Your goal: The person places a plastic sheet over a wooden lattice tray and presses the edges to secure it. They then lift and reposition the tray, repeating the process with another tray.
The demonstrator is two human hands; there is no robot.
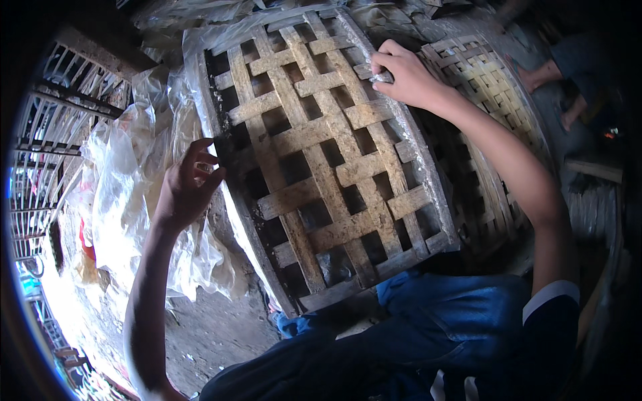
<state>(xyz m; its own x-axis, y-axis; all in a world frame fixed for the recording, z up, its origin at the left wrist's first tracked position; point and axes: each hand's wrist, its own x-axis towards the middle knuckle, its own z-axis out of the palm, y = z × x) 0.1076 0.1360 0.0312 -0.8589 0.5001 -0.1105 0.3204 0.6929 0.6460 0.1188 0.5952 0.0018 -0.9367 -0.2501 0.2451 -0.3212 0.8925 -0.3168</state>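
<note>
A rectangular woven bamboo tray with a wooden frame and wide square gaps stands tilted in front of me, its lower end close to my knees. At its left rim is my left hand; the fingers are curved and apart from the thumb, with the tips at the frame's edge. On the right rim, near the far end, my right hand is closed in a pinch. A small whitish crumpled piece shows between its thumb and fingers; its kind cannot be made out.
Crumpled clear plastic sheeting hangs and lies at the left, beside a slatted grille. Another woven tray leans at the right. Beyond it are another person's bare feet. Grey floor shows at the lower left.
</note>
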